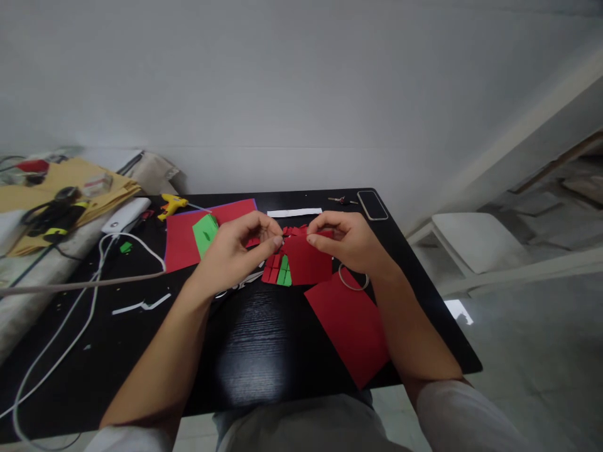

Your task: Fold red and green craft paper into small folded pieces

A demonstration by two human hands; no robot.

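Observation:
Thumb and fingers of my left hand [247, 242] are pinched at the upper left corner of a small red paper sheet [308, 262]. My right hand [342, 238] pinches the same sheet along its top edge. The sheet is held raised just above the table, between both hands. Behind and to its left lie folded red and green paper pieces [284, 271], partly hidden by it. Scissors [240, 282] lie below my left hand, partly covered. A larger red sheet [351, 326] is under my right forearm, with a pale ring [353, 277] at its upper end.
At left are a yellow glue gun [172, 204], a red sheet [181, 242] with a green paper piece [204, 235] on it, and white cables [94, 295]. A white strip [294, 213], keys [343, 200] and a phone [372, 205] lie along the black table's [264, 358] back.

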